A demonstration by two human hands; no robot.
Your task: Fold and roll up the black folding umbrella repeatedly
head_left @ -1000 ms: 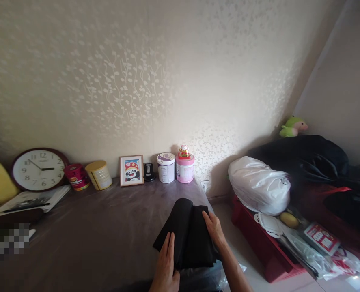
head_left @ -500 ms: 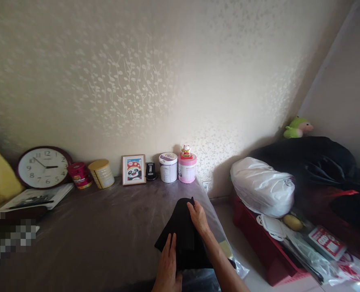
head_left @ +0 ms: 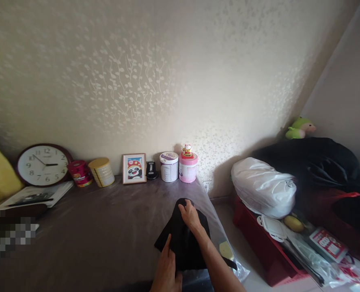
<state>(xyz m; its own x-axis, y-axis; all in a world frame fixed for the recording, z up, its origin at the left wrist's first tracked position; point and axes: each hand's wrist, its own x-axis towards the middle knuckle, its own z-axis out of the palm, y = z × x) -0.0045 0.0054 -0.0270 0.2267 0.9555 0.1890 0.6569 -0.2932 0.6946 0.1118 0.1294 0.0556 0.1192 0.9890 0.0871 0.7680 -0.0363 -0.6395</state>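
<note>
A black cloth piece [head_left: 182, 243] with a strap at its near right corner lies on the dark covered table [head_left: 106, 235], near the right edge. At the far end of the cloth is my right hand [head_left: 190, 215], its fingers and thumb pinched on the fabric. My left hand [head_left: 165, 265] rests at the near left side of the cloth, index finger stretched along it and the other fingers curled against the fabric. The cloth partly hides those fingertips. My right forearm crosses over the cloth's right part.
Along the wall stand a clock [head_left: 44, 165], a red can [head_left: 80, 173], a yellow-lidded can [head_left: 102, 172], a framed panda picture [head_left: 134, 168] and two round tubs [head_left: 169, 168], one topped by a figurine [head_left: 187, 151]. A red box [head_left: 255, 243] and white bag [head_left: 263, 186] stand right.
My right hand has shifted left along the cloth's far edge, and the fabric has spread to the right. My left hand's fingers have curled, leaving the index stretched. The strap shows more.
</note>
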